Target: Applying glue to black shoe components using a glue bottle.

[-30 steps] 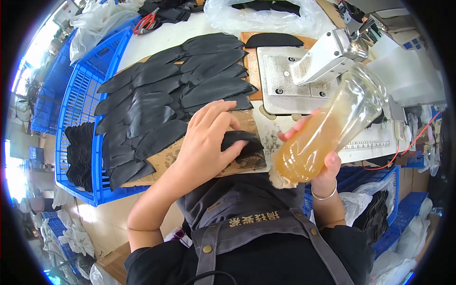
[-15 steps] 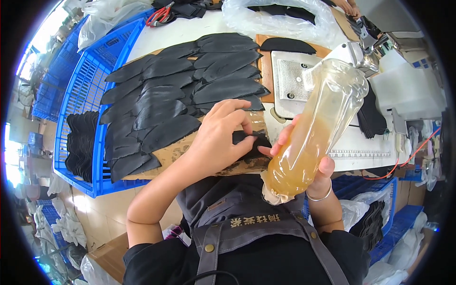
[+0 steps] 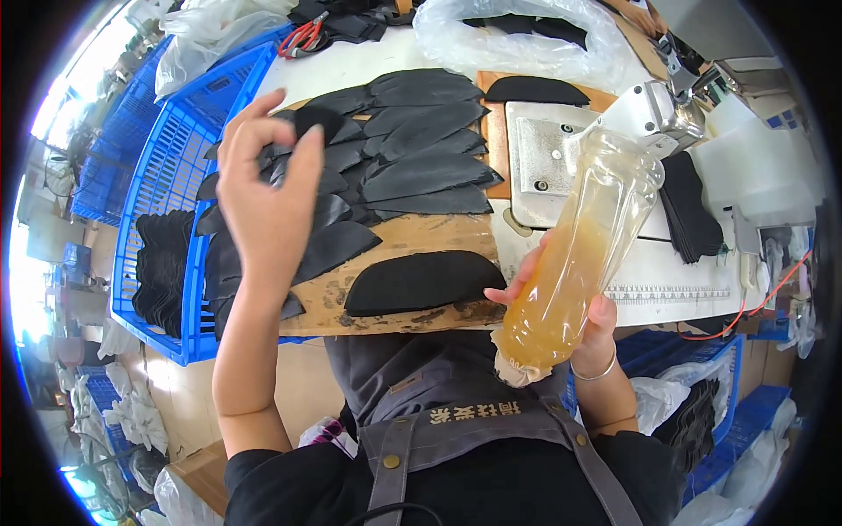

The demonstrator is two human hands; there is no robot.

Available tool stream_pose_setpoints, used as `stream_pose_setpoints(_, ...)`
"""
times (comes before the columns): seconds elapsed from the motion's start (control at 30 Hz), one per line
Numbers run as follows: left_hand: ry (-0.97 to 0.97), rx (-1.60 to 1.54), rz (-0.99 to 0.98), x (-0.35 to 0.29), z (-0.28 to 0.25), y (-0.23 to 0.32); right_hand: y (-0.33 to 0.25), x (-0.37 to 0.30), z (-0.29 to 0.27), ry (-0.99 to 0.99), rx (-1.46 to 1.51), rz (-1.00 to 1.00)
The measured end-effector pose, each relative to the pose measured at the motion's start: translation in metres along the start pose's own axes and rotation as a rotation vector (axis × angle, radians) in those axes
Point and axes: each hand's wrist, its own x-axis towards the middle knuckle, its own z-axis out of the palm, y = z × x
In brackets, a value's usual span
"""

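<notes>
My right hand grips a clear plastic bottle of amber liquid, tilted with a cloth-wrapped end toward my chest. My left hand is raised over the rows of black leaf-shaped pieces, its fingertips pinched around one small black piece. One black half-moon piece lies alone on the stained brown board near the front edge, between my two hands.
A blue crate with stacked black pieces stands at the left. A metal plate of a sewing machine lies beyond the bottle. A clear plastic bag and red scissors lie at the back. More black pieces are stacked at the right.
My left hand lifted off the half-moon piece at the board's front and rose toward the back left, pinching a small black piece. The bottle stays in my right hand.
</notes>
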Motion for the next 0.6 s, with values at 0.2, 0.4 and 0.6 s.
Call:
stream_pose_setpoints(0.2,-0.225,0.061,0.205,-0.008,0.084,-0.002,0.002,-0.001,0.003,-0.005,0.028,-0.013)
stream_pose_setpoints(0.4,-0.877,-0.067,0.141,-0.001,0.108,-0.012,-0.004,-0.007,-0.004,0.008,-0.005,-0.005)
stream_pose_setpoints(0.6,-0.923,0.011,0.348,0.008,0.104,-0.017,-0.009,-0.009,-0.002,0.015,-0.041,-0.053)
